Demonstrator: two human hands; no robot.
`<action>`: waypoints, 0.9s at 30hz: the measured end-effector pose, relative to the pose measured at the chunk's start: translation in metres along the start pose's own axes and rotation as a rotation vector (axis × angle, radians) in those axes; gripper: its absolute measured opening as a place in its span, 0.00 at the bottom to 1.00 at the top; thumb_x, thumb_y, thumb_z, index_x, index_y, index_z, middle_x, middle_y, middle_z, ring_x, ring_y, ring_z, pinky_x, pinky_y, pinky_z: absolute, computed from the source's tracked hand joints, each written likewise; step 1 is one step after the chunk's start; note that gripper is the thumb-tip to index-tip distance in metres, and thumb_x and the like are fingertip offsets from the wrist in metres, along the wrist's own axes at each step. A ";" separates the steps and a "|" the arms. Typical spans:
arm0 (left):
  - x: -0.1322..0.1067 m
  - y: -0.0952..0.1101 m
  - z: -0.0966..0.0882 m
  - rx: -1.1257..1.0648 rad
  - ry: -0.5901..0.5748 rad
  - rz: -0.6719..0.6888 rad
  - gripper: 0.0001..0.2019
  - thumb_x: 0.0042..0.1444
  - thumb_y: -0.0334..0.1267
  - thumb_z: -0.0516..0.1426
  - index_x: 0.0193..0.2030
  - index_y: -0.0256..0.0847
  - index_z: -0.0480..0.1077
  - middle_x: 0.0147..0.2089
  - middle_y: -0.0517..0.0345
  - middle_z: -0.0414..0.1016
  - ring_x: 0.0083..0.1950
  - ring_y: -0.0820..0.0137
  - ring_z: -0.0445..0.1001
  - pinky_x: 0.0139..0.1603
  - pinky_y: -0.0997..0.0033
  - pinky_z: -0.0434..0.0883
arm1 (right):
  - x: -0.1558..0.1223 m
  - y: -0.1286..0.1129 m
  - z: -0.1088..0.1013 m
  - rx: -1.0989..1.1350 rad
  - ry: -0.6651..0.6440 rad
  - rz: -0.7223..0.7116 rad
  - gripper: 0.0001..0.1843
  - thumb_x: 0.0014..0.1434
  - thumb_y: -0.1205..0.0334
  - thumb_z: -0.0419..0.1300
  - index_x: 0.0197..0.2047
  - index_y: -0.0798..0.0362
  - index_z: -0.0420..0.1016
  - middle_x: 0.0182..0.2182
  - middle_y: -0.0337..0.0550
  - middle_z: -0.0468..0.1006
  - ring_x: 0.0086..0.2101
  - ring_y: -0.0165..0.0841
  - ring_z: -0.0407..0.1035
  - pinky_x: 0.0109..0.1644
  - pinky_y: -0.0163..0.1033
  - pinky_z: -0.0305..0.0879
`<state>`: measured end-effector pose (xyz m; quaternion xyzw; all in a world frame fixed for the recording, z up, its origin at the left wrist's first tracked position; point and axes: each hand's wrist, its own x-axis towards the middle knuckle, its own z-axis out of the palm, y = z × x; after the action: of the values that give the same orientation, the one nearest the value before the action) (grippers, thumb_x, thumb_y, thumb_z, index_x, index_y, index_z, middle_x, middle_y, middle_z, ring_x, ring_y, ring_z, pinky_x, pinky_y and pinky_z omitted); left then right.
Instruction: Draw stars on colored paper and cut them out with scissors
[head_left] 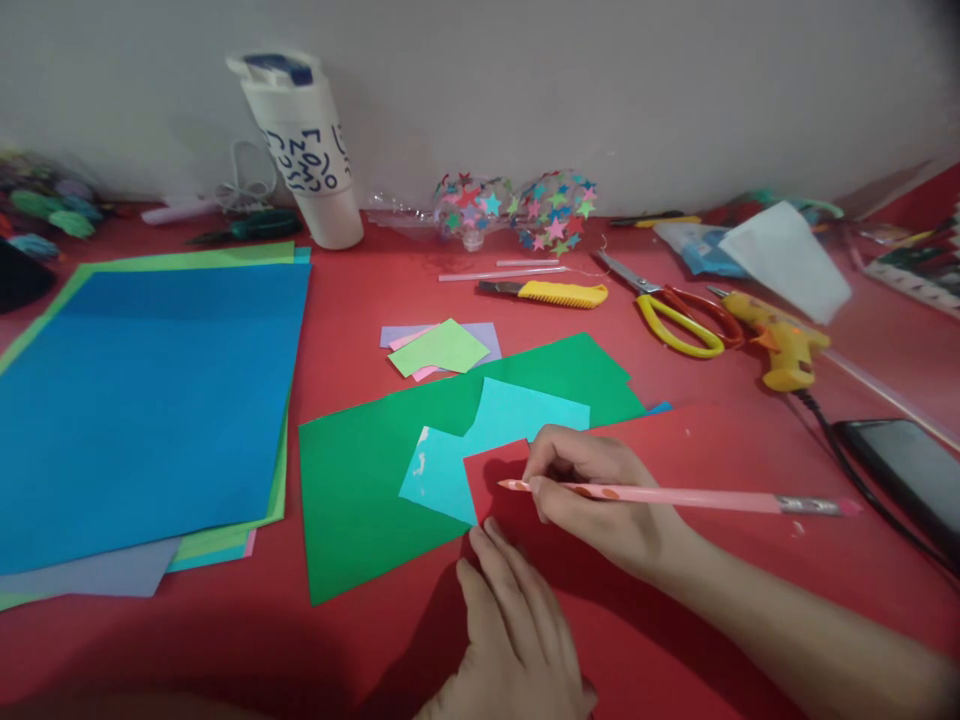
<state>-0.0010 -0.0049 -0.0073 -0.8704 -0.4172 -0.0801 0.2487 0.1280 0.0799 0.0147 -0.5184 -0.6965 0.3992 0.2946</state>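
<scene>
A pink pencil (697,498) with a pink eraser lies in the grip of my right hand (600,490), its tip pointing left over red paper (495,475). My left hand (517,620) rests flat with fingers stretched forward, its fingertips by the red paper's left corner. The red sheet blends into the red table, so its full outline is hard to tell. Partly under it sits a light blue cut piece (517,408) with a white smudge. Beneath both is a green sheet (352,500).
Stacked coloured sheets (150,400) lie left, below a white tumbler (307,150). Small paper scraps (442,348), a yellow cutter (562,293), scissors (675,325) and star-covered clear balls (555,210) are farther back. A yellow glue gun (787,350) and phone (900,465) are right.
</scene>
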 end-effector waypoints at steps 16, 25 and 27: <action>0.000 -0.001 -0.001 -0.012 -0.018 0.017 0.28 0.45 0.61 0.55 0.34 0.34 0.78 0.38 0.42 0.80 0.40 0.52 0.77 0.38 0.59 0.70 | 0.000 -0.003 -0.002 0.006 -0.040 -0.014 0.06 0.43 0.68 0.48 0.18 0.51 0.59 0.14 0.32 0.60 0.17 0.25 0.52 0.18 0.30 0.47; -0.002 -0.001 0.000 0.003 -0.008 0.034 0.31 0.45 0.64 0.54 0.35 0.33 0.77 0.39 0.40 0.79 0.41 0.51 0.77 0.40 0.57 0.67 | -0.002 0.002 -0.001 -0.053 -0.042 -0.058 0.06 0.45 0.69 0.48 0.19 0.52 0.59 0.15 0.33 0.61 0.17 0.25 0.54 0.19 0.29 0.48; -0.003 -0.001 0.001 0.006 -0.011 0.044 0.32 0.45 0.64 0.54 0.36 0.33 0.77 0.39 0.40 0.79 0.42 0.51 0.77 0.40 0.57 0.67 | -0.002 0.003 -0.001 -0.060 -0.043 -0.061 0.06 0.46 0.68 0.49 0.19 0.52 0.60 0.15 0.32 0.61 0.17 0.25 0.54 0.19 0.29 0.48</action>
<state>-0.0036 -0.0056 -0.0083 -0.8791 -0.3995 -0.0685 0.2508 0.1310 0.0784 0.0127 -0.4968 -0.7299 0.3797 0.2761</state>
